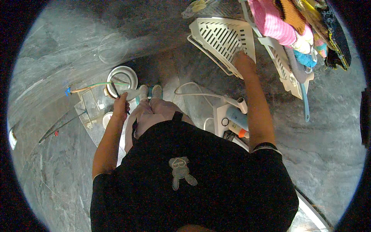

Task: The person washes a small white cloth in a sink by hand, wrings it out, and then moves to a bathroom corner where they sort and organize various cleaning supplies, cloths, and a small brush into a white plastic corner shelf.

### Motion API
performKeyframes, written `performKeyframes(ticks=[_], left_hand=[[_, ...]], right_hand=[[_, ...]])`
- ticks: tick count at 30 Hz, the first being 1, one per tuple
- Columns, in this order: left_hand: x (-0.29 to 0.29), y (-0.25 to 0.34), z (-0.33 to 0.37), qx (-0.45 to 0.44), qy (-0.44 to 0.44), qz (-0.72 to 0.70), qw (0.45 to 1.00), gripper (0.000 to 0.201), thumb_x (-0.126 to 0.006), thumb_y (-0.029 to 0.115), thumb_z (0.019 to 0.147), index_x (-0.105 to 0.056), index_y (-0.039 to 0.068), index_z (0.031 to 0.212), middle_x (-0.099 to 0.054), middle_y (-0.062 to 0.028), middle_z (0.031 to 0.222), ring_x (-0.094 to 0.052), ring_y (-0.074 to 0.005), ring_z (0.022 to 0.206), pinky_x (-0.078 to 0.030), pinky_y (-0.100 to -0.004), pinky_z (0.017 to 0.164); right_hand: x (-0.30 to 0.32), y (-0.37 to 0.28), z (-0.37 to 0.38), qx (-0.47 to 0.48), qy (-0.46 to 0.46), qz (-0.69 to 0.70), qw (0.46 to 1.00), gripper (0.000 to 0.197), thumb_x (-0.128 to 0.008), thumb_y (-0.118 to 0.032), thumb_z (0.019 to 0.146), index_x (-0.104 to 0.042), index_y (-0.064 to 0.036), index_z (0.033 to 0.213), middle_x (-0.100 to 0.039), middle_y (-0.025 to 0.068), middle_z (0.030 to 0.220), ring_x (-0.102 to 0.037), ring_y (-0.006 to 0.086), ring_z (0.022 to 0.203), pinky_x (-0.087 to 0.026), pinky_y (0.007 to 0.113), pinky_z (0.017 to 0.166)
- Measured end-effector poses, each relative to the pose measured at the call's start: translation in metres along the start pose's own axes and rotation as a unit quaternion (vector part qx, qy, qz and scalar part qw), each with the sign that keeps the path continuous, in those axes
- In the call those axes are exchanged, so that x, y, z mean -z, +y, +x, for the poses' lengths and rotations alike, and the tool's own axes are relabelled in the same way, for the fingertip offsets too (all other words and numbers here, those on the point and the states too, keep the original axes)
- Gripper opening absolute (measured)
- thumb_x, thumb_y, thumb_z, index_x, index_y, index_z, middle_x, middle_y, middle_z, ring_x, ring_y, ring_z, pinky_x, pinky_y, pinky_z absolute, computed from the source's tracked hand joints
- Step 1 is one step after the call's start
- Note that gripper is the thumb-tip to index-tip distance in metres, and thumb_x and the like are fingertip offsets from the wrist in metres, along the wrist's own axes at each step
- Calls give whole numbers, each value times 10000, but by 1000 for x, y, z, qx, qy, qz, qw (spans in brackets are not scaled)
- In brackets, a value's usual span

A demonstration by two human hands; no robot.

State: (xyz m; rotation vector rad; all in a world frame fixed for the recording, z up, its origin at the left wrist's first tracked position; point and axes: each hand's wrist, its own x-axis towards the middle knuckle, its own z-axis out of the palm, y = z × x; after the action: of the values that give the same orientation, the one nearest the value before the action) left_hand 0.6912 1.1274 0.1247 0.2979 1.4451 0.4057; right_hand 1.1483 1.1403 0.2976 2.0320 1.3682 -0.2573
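My left hand (pixel 121 106) is closed around a thin dark stick-like handle (pixel 114 89), held low on the left above a round white bucket (pixel 133 74). A pale, blurry piece (pixel 133 94) shows beside its fingers; its kind is unclear. My right arm stretches up to a white slotted corner shelf (pixel 206 29) on the wall. Inside the shelf, my right hand (pixel 242 60) looks closed over something small and whitish (pixel 239 49) against the slotted base. Its fingertips are mostly hidden.
Cloths and gloves (pixel 280 27) hang over another white rack (pixel 276 50) at the upper right, with a blue-handled tool (pixel 305 102) below. Bottles (pixel 236 118) stand in a white holder by my right side. A green hose (pixel 96 85) runs to the bucket.
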Motion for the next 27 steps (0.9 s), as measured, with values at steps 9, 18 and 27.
performKeyframes(ticks=[9,18,27], left_hand=[[4,-16,10,24,0,16,1000,223,-605,265,783,-442,120,831,-378,19,561,-351,-96,412,-282,-231,359],[-9,4,-2,3,-7,-8,1000,187,-587,252,792,-453,121,783,-360,24,534,-347,-88,408,-258,-226,341],[18,-15,-2,4,4,-26,1000,192,-599,239,784,-430,149,801,-346,41,543,-320,-72,415,-248,-219,359]], right_hand=[[-47,18,55,0,308,-58,950,348,-483,-109,785,-486,-22,1122,-528,150,1100,-569,289,943,-480,370,806],[-120,71,55,-43,143,-15,989,301,-486,-162,809,-525,-65,1092,-570,98,1038,-557,280,990,-485,401,777],[-18,30,48,-87,230,-13,969,259,-514,-220,786,-594,-97,999,-599,81,937,-585,238,894,-441,392,803]])
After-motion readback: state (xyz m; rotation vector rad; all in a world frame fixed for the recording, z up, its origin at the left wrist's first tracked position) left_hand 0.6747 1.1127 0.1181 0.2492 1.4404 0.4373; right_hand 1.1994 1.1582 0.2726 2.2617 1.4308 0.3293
